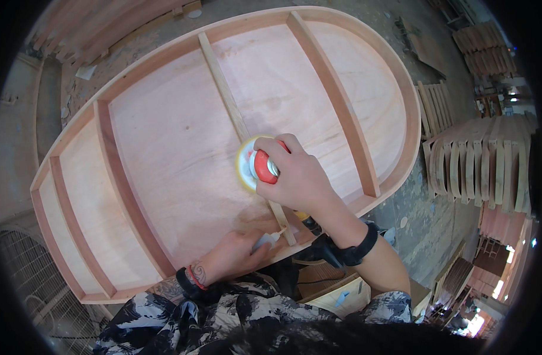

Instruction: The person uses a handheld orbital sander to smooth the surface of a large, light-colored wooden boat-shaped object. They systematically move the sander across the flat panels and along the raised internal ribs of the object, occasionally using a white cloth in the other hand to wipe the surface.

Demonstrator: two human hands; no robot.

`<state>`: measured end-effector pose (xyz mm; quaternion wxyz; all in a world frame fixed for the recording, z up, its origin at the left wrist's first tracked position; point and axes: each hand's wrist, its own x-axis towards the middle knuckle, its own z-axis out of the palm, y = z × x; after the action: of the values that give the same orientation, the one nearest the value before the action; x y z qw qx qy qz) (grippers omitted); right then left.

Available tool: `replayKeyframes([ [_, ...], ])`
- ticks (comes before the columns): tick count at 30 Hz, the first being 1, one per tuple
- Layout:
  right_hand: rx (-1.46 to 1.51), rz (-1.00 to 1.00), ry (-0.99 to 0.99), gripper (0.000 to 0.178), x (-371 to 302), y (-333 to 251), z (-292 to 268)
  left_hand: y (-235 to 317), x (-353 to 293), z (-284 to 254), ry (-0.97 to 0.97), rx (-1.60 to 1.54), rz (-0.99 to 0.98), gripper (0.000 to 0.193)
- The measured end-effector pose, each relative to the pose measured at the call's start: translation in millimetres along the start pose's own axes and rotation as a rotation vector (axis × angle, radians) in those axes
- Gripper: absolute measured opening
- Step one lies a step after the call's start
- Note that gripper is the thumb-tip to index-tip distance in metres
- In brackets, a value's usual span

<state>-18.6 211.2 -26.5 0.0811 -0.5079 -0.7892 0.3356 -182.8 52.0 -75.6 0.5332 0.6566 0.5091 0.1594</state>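
My right hand point(297, 171) is closed around what looks like a spray can point(245, 168), white with a yellow rim and a red top, held over the middle of a wooden panel. My left hand point(232, 251) grips a small white squeeze bottle point(264, 241) low at the near side. The bottle's thin nozzle points at the near end of a narrow wooden strip point(220, 83) that crosses the panel. The can hides part of this strip. Round the panel runs a raised wooden frame point(410, 112), curved at the right end.
Wooden crosspieces point(333, 100) divide the frame. A yellow-and-black tool point(306, 220) sits partly hidden by my right forearm. Stacks of curved wooden frames point(484, 160) stand at the right. A wire guard point(31, 284) is at lower left; a wooden box point(348, 296) is near me.
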Motion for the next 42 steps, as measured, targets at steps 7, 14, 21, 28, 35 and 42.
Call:
replayKeyframes([
  [7, -0.064, -0.112, -0.026, 0.066, -80, 8, -10, -28, -37, -36, 0.028, -0.123, -0.155, 0.024],
  [14, -0.264, -0.158, -0.057, 0.063, -97, 14, 12, -46, -38, -57, 0.282, -0.231, -0.259, 0.027],
  [21, -0.296, -0.188, -0.088, 0.054, -91, 6, 11, -29, -30, -84, 0.386, -0.418, -0.223, 0.023],
  [28, -0.335, -0.163, -0.03, 0.055, -84, -5, 17, -31, -33, -83, 0.4, -0.454, -0.197, 0.023],
  [35, -0.267, -0.151, 0.067, 0.058, 0, -16, 18, -33, -29, -87, 0.518, -0.336, -0.195, 0.025],
  [42, -0.258, -0.094, -0.021, 0.057, -69, -7, 15, -30, -30, -86, 0.448, -0.342, -0.23, 0.025],
])
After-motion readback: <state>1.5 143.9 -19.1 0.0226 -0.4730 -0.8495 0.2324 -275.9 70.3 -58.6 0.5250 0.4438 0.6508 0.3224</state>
